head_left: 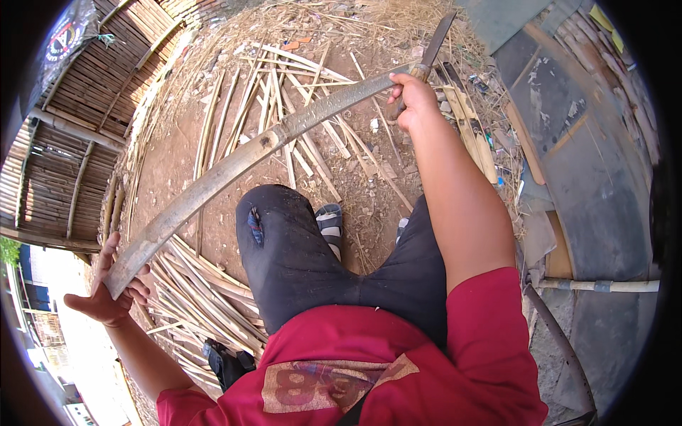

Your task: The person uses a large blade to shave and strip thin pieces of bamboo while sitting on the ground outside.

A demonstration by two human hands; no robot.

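Apparently, upper-centre strips point(267, 99) are split; wide bamboo point(264, 145) remains, left hand point(106, 304) spread around its lower-left end, right hand point(418, 101) gripping knife point(438, 41) upper-right.

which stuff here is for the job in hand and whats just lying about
Seems part of the job:
split bamboo length, spanning left hand and right hand
long-bladed knife, at the right hand
bamboo strips, likely

Apparently just lying about:
black item, lower left, kind unclear
dark sheeting, right side
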